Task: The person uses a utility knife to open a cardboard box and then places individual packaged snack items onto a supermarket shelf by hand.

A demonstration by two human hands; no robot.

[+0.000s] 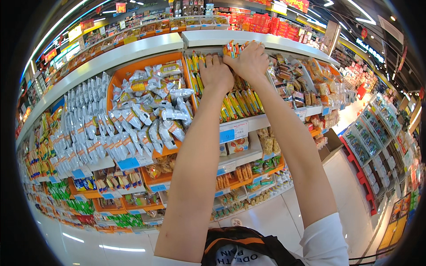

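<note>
Both arms reach forward into a shelf compartment of small yellow-and-orange wrapped snack packets (239,104), which stand in tight rows. My left hand (216,76) lies on the packets at the left side of the compartment, fingers stretched away from me and slightly apart. Beside it, my right hand (251,63) is bent round a few orange snack packets (232,48) at the back, thumb on their left and fingers on their far right. The fingertips of that hand are partly hidden. A white-and-blue price tag (234,132) fronts the compartment.
Left of it, an orange bin (126,71) holds silver-wrapped packets (146,115). On the right are brown snack packets (288,75). A white ledge (257,39) runs behind. Lower shelves hold more bags. A red-based rack (372,137) stands across the tiled floor (328,186).
</note>
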